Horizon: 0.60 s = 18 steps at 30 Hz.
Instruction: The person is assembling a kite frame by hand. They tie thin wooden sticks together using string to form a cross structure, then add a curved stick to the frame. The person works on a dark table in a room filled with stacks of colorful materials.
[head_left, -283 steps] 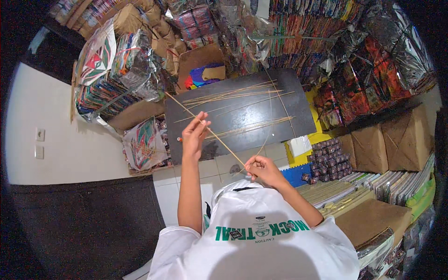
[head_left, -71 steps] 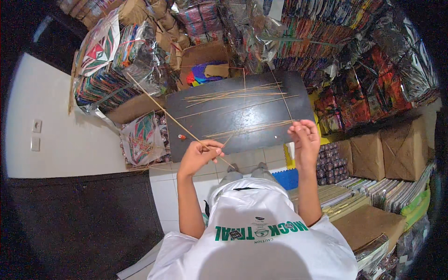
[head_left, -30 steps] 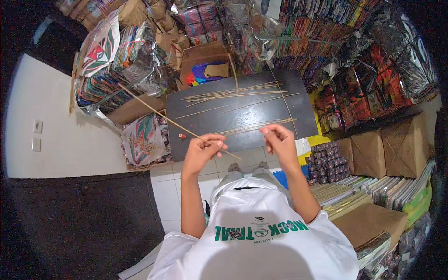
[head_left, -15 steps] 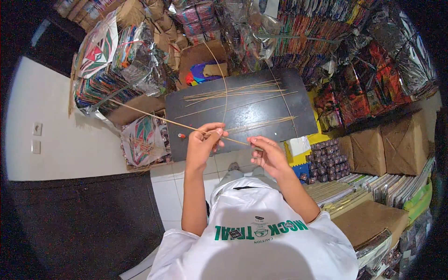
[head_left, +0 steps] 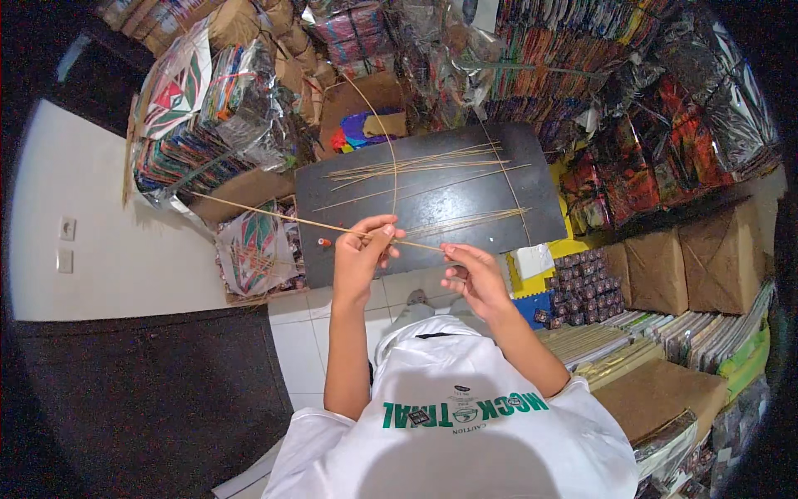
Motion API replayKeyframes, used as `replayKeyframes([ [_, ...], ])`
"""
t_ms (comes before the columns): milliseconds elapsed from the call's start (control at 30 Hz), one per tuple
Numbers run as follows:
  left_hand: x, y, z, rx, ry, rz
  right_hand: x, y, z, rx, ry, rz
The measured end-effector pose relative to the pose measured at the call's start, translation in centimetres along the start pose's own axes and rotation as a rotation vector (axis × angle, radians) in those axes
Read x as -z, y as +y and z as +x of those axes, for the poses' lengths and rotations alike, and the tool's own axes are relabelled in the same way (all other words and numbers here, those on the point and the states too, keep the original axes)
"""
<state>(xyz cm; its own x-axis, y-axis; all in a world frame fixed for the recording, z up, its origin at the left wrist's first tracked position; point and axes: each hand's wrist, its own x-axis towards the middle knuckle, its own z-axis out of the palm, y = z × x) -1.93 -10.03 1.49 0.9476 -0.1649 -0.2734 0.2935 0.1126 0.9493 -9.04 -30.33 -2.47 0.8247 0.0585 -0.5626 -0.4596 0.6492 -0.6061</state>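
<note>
My left hand (head_left: 362,254) is closed in a pinch where two thin bamboo sticks cross. One long bamboo stick (head_left: 274,213) runs out to the left, past the table's edge. The other, a curved bamboo stick (head_left: 395,158), rises from the pinch across the table toward the back. My right hand (head_left: 475,276) pinches the right end of the long stick between thumb and forefinger, its other fingers loosely curled. Both hands are in the air at the near edge of a dark table (head_left: 332,274). Several loose bamboo sticks (head_left: 416,162) lie on it.
A small red spool (head_left: 323,242) sits at the table's left. Left of it, a box holds a patterned sheet (head_left: 256,249) with sticks on top. Wrapped stacks (head_left: 540,66) crowd the back. Small dark boxes (head_left: 586,287) and brown paper packages (head_left: 715,258) stand at right.
The long stick's left end has dipped a little, and the curved stick's upper end has swung left. My right hand has shifted slightly left. Both hands keep their hold.
</note>
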Motion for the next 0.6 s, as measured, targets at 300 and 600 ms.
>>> replayKeyframes([
  [300, -0.1, -0.5, 0.3, -0.015, -0.004, -0.073, -0.2, 0.2, 0.1, 0.065, 0.011, -0.038],
  [600, 0.1, -1.7, -0.1, -0.147, 0.190, 0.361, -0.3, 0.3, 0.6, 0.346, 0.177, -0.116],
])
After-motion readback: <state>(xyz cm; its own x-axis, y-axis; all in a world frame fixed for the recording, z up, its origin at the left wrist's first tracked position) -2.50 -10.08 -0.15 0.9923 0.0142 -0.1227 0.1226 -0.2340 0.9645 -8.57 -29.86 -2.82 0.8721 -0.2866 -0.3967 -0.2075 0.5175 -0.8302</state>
